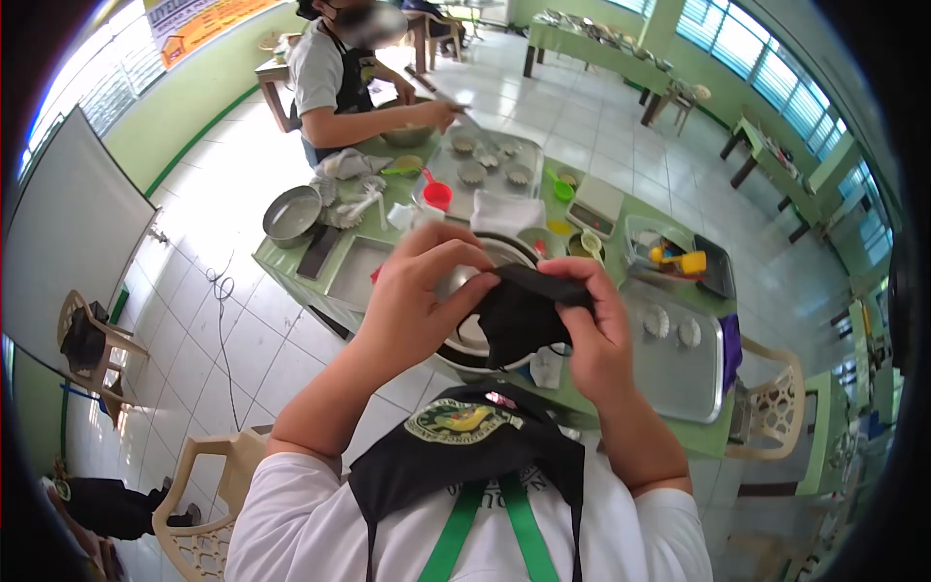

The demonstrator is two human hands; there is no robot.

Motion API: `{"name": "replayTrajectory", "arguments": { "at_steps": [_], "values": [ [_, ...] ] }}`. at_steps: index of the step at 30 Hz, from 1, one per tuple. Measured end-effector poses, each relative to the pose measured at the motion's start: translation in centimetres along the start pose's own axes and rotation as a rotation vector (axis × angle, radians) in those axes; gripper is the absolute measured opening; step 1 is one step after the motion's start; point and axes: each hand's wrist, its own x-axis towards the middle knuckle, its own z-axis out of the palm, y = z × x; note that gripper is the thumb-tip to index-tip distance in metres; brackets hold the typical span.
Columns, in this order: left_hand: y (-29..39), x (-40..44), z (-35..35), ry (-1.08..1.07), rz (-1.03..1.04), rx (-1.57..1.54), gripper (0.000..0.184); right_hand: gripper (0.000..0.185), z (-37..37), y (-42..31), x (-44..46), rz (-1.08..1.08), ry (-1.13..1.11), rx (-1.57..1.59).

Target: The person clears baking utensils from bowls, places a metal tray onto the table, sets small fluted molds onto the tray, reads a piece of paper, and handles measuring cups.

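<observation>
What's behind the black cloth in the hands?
Behind the black cloth, held in the left hand and right hand, part of a round bowl shows. Cloth and hands hide the rest; contents unclear.

Daylight streams through slatted windows (742, 48) at upper left and upper right, bleaching the pale tiled floor (208, 184) into glare. A fisheye lens bows the room toward blackened corners, its margins soft, as slight motion blur smears the left hand (419, 296) and a black cloth (519, 315) swallows detail.
</observation>
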Motion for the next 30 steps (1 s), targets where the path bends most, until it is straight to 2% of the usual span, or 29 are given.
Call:
{"name": "replayTrajectory", "arguments": {
  "at_steps": [1, 2, 3, 4, 5, 8, 10, 11, 12, 13, 15, 16, 18, 19, 20, 23, 24, 26, 27, 30],
  "values": [
    [1.0, -0.1, -0.6, 0.029, -0.183, -0.153, 0.012, 0.05, 0.4, -1.1, 0.1, 0.004, 0.017, 0.021],
    [1.8, -0.3, -1.3, 0.065, -0.215, -0.185, 0.011, 0.05, 0.8, -2.3, 0.3, 0.004, 0.032, 0.043],
    [2.6, -0.2, -2.1, 0.1, -0.247, -0.219, 0.009, 0.044, 2.0, -3.7, 0.6, -0.125, 0.08, -0.054],
    [3.5, 0.3, -3.3, 0.122, 0.021, -0.003, 0.01, 0.042, 2.0, -5.1, 1.4, -0.395, 0.051, -0.331],
    [5.1, 0.4, -4.5, 0.149, 0.089, 0.089, 0.014, 0.039, 2.0, -6.6, 2.0, -0.666, 0.028, -0.604],
    [10.2, -1.0, -8.3, 0.214, 0.162, 0.236, 0.024, 0.024, 2.7, -10.5, 1.0, -0.659, 0.092, -0.482],
    [11.0, -0.9, -9.7, 0.295, 0.365, 0.03, 0.027, 0.015, 3.9, -12.4, 0.4, -0.68, 0.178, -0.252],
    [11.0, -2.3, -10.0, 0.308, 0.39, -0.083, 0.028, 0.023, 3.1, -12.7, -0.2, -0.722, -0.013, -0.257],
    [11.5, -2.9, -10.5, 0.319, 0.418, -0.195, 0.03, 0.028, 3.5, -12.5, -0.3, -0.804, -0.07, -0.159],
    [11.5, -3.2, -11.6, 0.185, 0.444, -0.144, 0.02, 0.018, 3.3, -13.4, 0.0, -0.822, -0.147, -0.174],
    [12.5, -4.6, -13.1, 0.025, 0.434, -0.366, 0.019, 0.018, 3.4, -15.4, 0.1, -0.868, -0.256, -0.233],
    [12.8, -4.7, -13.6, -0.081, 0.41, -0.423, 0.01, 0.016, 3.7, -16.0, -0.1, -0.893, -0.29, -0.275],
    [13.9, -5.2, -14.1, -0.098, 0.366, -0.438, 0.011, 0.016, 5.0, -15.5, -0.4, -0.926, -0.269, -0.289],
    [14.2, -5.2, -14.0, -0.128, 0.325, -0.461, 0.014, 0.017, 6.0, -15.3, -0.7, -0.942, -0.128, -0.277],
    [14.2, -5.4, -12.9, 0.004, 0.391, -0.437, 0.014, 0.017, 6.5, -15.2, -1.2, -0.943, 0.014, -0.266],
    [13.9, -5.0, -13.3, -0.065, 0.455, -0.47, 0.014, 0.019, 6.9, -15.1, -1.7, -0.932, 0.004, -0.248],
    [14.2, -5.1, -13.2, -0.061, 0.457, -0.464, 0.014, 0.019, 6.1, -15.0, -1.4, -0.952, -0.1, -0.202],
    [15.1, -5.5, -12.8, -0.03, 0.24, -0.617, 0.01, 0.019, 4.9, -14.9, -1.0, -0.963, -0.183, -0.191],
    [14.9, -5.5, -12.7, -0.028, 0.24, -0.618, 0.01, 0.019, 4.7, -14.9, -0.8, -0.976, -0.257, -0.185],
    [14.5, -5.6, -12.5, 0.018, 0.259, -0.646, 0.01, 0.017, 4.9, -14.7, -0.3, -1.0, -0.273, -0.117]
  ]
}}
